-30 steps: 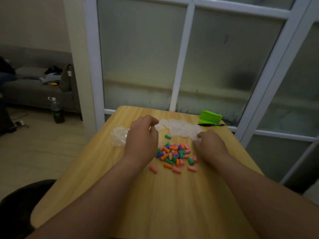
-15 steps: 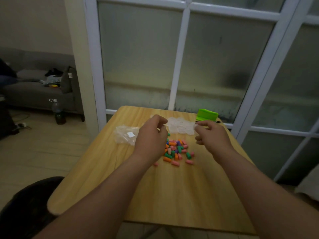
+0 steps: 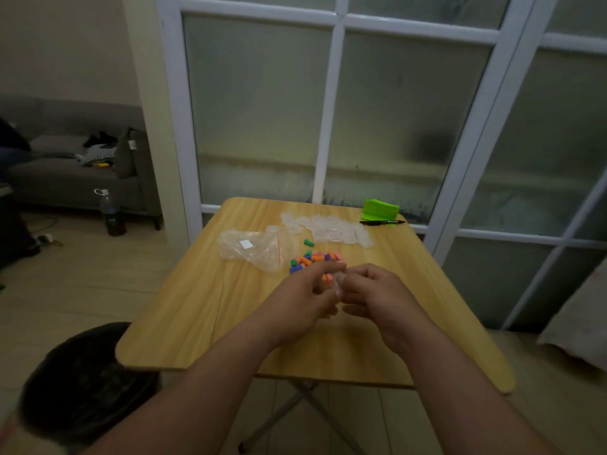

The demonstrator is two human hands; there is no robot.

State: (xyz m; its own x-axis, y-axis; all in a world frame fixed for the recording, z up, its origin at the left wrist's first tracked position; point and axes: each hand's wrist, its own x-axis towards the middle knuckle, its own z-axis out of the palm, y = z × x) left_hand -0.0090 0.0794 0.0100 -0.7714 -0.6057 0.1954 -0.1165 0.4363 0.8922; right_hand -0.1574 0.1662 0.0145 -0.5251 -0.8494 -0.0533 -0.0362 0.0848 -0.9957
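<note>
Your left hand (image 3: 303,302) and right hand (image 3: 377,295) meet above the surface (image 3: 210,310), fingertips pinching a small clear bag (image 3: 338,280) between them. The coloured pieces (image 3: 312,259) lie just beyond

The left hand (image 3: 302,300) and right hand (image 3: 377,290) meet above the light wooden worktop (image 3: 230,307), both pinching a small clear plastic bag (image 3: 338,280). Small colourful capsule-shaped pieces (image 3: 312,257) lie just beyond.

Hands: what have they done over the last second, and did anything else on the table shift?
The right hand lifted off the heap of small bags, apparently pinching a small clear bag, and the left hand left the coloured pieces; both drew back and met above the table. What the left fingers hold is unclear. Pieces, big bag and pen lie as before.
</note>
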